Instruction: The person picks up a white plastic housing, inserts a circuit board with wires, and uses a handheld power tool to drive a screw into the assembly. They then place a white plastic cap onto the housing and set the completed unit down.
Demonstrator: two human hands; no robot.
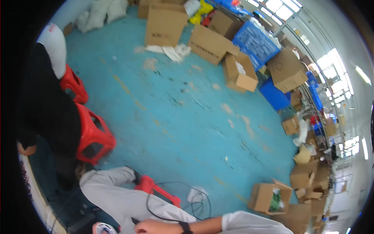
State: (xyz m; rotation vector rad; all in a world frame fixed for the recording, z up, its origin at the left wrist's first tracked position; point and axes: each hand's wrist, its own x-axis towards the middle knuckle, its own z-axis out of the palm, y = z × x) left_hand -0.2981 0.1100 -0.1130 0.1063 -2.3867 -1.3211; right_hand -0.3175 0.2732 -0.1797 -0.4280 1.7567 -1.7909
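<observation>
My right hand [156, 227] is at the lower edge, over my grey-trousered leg [128, 199]. A black band [185, 227] circles its wrist, and the forearm comes in from the right out of a pale grey sleeve. The fingers look curled; a small dark pointed thing [135, 221] shows at their tips, too little of it to name. To its left is a round, white-rimmed thing [105, 228], cut off by the picture's edge. A sliver of skin colour beside it may be my left hand [94, 227]; its fingers cannot be made out.
Red plastic stools [95, 134] stand at left near a person in dark clothes [50, 105]. A black cable [175, 182] loops by my leg. Cardboard boxes [165, 25] and blue crates [257, 41] line the far and right sides of the teal floor [187, 128]. An open box [270, 197] holds green things.
</observation>
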